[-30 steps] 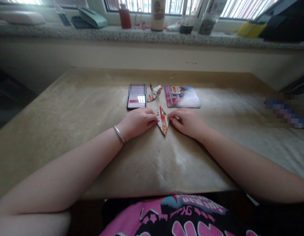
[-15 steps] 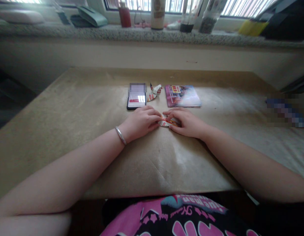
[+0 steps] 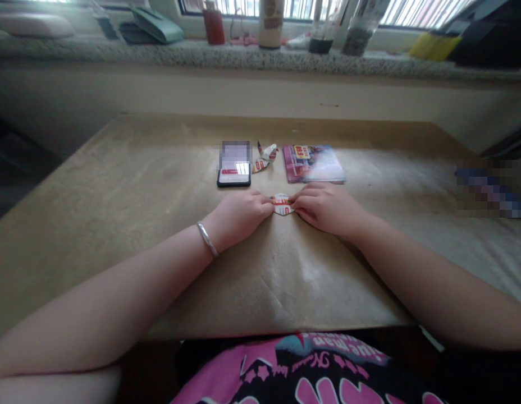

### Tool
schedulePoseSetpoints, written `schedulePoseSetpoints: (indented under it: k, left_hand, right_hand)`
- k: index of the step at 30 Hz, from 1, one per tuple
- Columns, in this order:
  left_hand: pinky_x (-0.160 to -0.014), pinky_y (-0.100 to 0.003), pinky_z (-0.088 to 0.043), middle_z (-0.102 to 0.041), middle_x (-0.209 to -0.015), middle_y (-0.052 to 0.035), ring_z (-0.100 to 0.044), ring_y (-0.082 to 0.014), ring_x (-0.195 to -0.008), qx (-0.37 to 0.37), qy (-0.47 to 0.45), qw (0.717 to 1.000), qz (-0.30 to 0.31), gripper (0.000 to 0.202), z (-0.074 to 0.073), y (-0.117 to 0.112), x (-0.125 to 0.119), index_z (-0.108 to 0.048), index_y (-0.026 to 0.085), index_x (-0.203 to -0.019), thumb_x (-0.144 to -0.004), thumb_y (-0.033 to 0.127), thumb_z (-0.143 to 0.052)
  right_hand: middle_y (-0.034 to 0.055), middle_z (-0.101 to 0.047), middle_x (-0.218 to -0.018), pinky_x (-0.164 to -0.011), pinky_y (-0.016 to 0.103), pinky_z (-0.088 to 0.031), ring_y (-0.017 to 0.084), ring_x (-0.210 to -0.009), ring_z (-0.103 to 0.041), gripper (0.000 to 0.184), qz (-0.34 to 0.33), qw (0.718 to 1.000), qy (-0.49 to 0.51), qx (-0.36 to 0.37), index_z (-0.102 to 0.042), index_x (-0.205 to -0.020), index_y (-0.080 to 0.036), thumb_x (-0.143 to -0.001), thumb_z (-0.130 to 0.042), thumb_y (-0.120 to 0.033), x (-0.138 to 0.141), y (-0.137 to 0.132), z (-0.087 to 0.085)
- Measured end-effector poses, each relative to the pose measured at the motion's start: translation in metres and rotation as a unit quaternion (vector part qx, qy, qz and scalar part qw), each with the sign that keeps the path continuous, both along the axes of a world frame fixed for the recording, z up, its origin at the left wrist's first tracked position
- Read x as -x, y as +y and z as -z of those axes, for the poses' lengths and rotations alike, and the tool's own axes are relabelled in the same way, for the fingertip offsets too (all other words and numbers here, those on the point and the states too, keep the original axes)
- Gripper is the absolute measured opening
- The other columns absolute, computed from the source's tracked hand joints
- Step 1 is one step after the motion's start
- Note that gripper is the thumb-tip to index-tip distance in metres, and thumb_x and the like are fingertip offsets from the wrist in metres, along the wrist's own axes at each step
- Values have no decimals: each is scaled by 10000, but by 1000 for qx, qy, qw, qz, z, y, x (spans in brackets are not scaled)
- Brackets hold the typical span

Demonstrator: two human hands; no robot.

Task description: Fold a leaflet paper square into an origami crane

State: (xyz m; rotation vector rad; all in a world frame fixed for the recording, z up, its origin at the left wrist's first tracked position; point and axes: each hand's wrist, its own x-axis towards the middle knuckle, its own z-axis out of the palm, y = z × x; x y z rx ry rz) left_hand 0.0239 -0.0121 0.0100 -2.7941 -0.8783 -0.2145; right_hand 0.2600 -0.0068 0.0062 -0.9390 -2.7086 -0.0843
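A small folded piece of printed paper (image 3: 283, 205), white with red marks, lies on the brown paper-covered table (image 3: 117, 185). My left hand (image 3: 237, 216), with a silver bangle on its wrist, pinches the folded paper's left side with curled fingers. My right hand (image 3: 325, 207) pinches its right side the same way. Most of the piece is hidden between my fingertips.
A phone (image 3: 234, 171) lies just beyond my left hand. Beside the phone sits a finished folded paper figure (image 3: 264, 157), then a stack of colourful leaflets (image 3: 313, 164). Bottles and jars stand on the stone window sill (image 3: 252, 56) behind the table.
The paper was a long upright diamond a second ago. It has been folded down into a short flat piece, and both hands have closed in on it.
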Motion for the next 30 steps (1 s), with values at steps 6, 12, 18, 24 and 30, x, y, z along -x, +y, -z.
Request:
schedulePoseSetpoints:
  k: [6, 12, 18, 24, 30]
  left_hand:
    - [-656, -268, -462, -661, -874, -67, -595, -177, -794, -33, 29, 999, -13, 185, -2, -4, -1, -696, 153, -953, -903, 122, -520]
    - [-618, -270, -415, -635, -837, -50, -574, -167, -736, -22, 5, 999, -37, 164, 2, 1, -1, -677, 154, -905, -920, 174, -515]
    - [-552, -276, -348, -627, -793, -38, -556, -156, -663, -8, 18, 997, -74, 180, -1, -5, -5, -671, 155, -869, -925, 210, -509]
    - [-605, -262, -399, -641, -834, -52, -566, -164, -744, -43, 0, 999, -26, 185, 1, -4, -6, -690, 163, -936, -937, 218, -514]
    - [-681, -265, -443, -653, -837, -57, -572, -151, -757, -29, -43, 999, -4, 245, 3, 2, -6, -711, 160, -886, -950, 255, -494]
  right_hand:
    - [92, -717, -1024, -843, 340, -477, 216, -914, -606, 273, -2, 1000, -7, -20, -708, -1041, -186, -945, -462, -256, 7, -6, 3]
    - [97, -713, -968, -821, 320, -480, 205, -886, -600, 266, -9, 1000, 26, -13, -737, -944, -167, -942, -485, -252, 8, -3, 9]
    - [91, -695, -894, -745, 304, -434, 192, -822, -578, 277, 2, 999, -9, -31, -723, -882, -169, -947, -472, -268, 10, -4, 6]
    - [79, -679, -866, -703, 296, -393, 191, -801, -553, 302, 12, 997, -25, -70, -706, -901, -170, -959, -462, -337, 14, -4, 6]
    - [70, -676, -842, -654, 300, -344, 176, -750, -531, 319, 8, 995, -53, -82, -697, -838, -169, -963, -448, -326, 16, -5, 3]
